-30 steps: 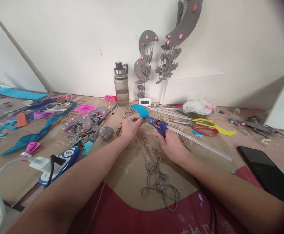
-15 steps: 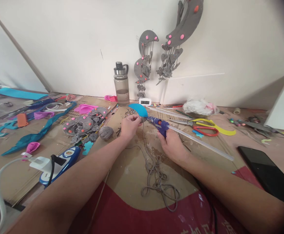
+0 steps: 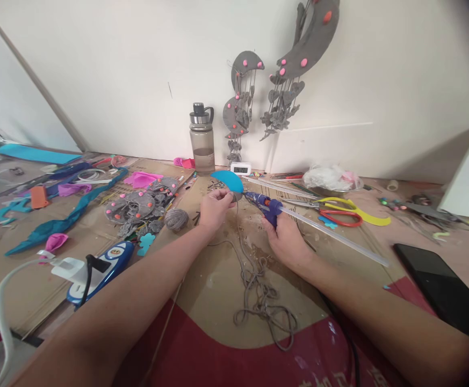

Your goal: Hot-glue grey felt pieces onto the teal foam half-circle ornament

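Observation:
Between the pinched fingertips of my left hand [image 3: 217,208] is a blue crescent-shaped piece [image 3: 226,180], with grey yarn wound at its lower end. My right hand [image 3: 284,239] grips a dark blue glue gun [image 3: 267,206], its nozzle pointing left at the wrapped end of the crescent; whether the tip touches cannot be made out. A long clear glue stick [image 3: 334,235] juts from the gun's back. Loose grey yarn [image 3: 263,293] trails from the crescent down into a tangle on the cardboard. The grey yarn ball [image 3: 176,220] lies left of my left hand.
A water bottle [image 3: 202,142] and small digital clock [image 3: 240,169] stand by the wall. Scissors [image 3: 339,210] and a phone [image 3: 439,285] lie on the right. On the left are grey yarn-covered decorations [image 3: 137,209] and a blue-white power strip [image 3: 101,273]. Similar crescents [image 3: 247,64] hang on the wall.
The view has shifted very slightly. My right hand's grip on the glue gun looks a little lower, showing more of the gun's body; my left hand keeps its pinch on the crescent.

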### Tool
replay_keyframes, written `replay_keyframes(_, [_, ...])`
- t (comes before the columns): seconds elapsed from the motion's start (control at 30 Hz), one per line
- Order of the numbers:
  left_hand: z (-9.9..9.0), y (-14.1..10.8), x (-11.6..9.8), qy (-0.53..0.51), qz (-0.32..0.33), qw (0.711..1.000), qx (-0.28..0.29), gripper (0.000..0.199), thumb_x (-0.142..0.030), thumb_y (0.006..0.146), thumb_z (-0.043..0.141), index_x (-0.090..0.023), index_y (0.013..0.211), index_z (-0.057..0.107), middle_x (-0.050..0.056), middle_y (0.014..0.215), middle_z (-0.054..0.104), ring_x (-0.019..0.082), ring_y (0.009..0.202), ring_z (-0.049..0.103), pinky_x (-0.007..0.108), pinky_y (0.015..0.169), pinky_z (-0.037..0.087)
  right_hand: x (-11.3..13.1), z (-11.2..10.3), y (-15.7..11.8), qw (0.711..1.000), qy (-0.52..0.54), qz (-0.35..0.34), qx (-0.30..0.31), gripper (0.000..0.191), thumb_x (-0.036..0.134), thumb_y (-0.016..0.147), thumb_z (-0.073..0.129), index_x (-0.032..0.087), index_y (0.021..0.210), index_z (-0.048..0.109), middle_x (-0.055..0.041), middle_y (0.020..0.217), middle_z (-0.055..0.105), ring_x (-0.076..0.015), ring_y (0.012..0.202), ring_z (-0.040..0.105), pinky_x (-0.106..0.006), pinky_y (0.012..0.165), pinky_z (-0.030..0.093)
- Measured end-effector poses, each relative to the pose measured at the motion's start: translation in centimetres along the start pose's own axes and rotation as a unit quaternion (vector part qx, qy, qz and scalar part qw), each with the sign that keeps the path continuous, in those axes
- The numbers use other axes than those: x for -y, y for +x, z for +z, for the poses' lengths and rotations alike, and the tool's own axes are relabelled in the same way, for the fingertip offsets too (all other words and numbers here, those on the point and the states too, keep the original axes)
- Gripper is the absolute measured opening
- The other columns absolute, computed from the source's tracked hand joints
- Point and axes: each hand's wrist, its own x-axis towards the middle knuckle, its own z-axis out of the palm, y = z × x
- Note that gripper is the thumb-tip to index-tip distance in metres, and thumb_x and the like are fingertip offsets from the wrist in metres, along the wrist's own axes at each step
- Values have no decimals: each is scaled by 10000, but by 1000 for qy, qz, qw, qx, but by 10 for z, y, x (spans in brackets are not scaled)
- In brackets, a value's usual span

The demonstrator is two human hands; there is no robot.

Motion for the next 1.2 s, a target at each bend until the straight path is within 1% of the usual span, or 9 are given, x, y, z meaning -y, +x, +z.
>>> replay_keyframes(0.37, [-2, 0, -6, -56, -24, 998, -22, 216, -327, 625, 703, -139, 676, 608, -2, 725, 578, 96, 699, 566, 304, 752, 552, 0, -8, 4, 993, 84, 81, 0, 330, 360, 858, 445, 134, 1088, 515, -150, 949, 654, -280, 872, 616, -445, 803, 481])
replay_keyframes(0.57, [-2, 3, -4, -48, -28, 998, -33, 213, -326, 628, 700, -140, 696, 621, 11, 754, 602, 112, 747, 588, 308, 771, 553, -15, -17, 27, 918, 324, 220, 66, 139, 327, 811, 527, 201, 855, 485, -2, 672, 606, -131, 490, 522, -281, 488, 465])
replay_keyframes(0.7, [1, 1, -6, -49, -25, 998, -19, 228, -338, 624, 704, -140, 704, 624, 11, 744, 623, 115, 722, 598, 310, 756, 553, -29, -16, 40, 888, 342, 284, 114, 156, 276, 760, 621, 186, 781, 494, 34, 526, 532, -104, 425, 489, -228, 411, 431])
replay_keyframes(0.83, [3, 0, -6, -12, -2, 1000, -1, 202, -327, 640, 687, -150, 729, 644, 10, 756, 648, 124, 717, 605, 305, 747, 548, -45, -15, 48, 878, 310, 322, 174, 227, 356, 754, 648, 175, 753, 511, 10, 502, 550, -135, 431, 537, -279, 452, 484])
replay_keyframes(0.93, [3, 0, -5, 25, 23, 999, 10, 193, -337, 666, 662, -157, 735, 661, 12, 773, 662, 127, 718, 611, 302, 750, 543, -51, -23, 49, 936, 133, 270, 184, 303, 445, 777, 611, 171, 685, 522, -64, 579, 604, -196, 540, 618, -331, 538, 504])
replay_keyframes(1.0, [2, 0, -5, 49, 36, 998, 11, 198, -341, 674, 654, -158, 747, 670, 11, 765, 662, 125, 701, 611, 294, 740, 537, -46, -34, 46, 970, -44, 192, 143, 322, 448, 805, 571, 160, 664, 544, -131, 672, 636, -251, 677, 655, -375, 636, 503])
replay_keyframes(1.07, [2, -1, -6, 80, 52, 995, 12, 203, -344, 683, 647, -160, 762, 681, 8, 736, 659, 125, 678, 611, 280, 727, 525, -34, -44, 40, 977, -160, 119, 72, 289, 406, 829, 540, 149, 702, 571, -174, 782, 648, -282, 818, 648, -404, 730, 483])
replay_keyframes(1.13, [3, -2, -8, 105, 74, 992, 15, 205, -345, 697, 636, -165, 781, 689, 7, 719, 662, 128, 673, 617, 266, 724, 510, -17, -47, 34, 986, -152, 63, 10, 212, 343, 846, 511, 151, 779, 572, -165, 871, 640, -259, 873, 620, -389, 771, 467])
replay_keyframes(1.2, [5, -5, -11, 116, 100, 988, 15, 206, -344, 711, 626, -171, 804, 691, 14, 744, 675, 134, 696, 626, 257, 731, 498, 0, -41, 30, 999, -37, 15, -9, 127, 284, 842, 490, 166, 848, 538, -115, 892, 624, -220, 866, 589, -370, 786, 459])
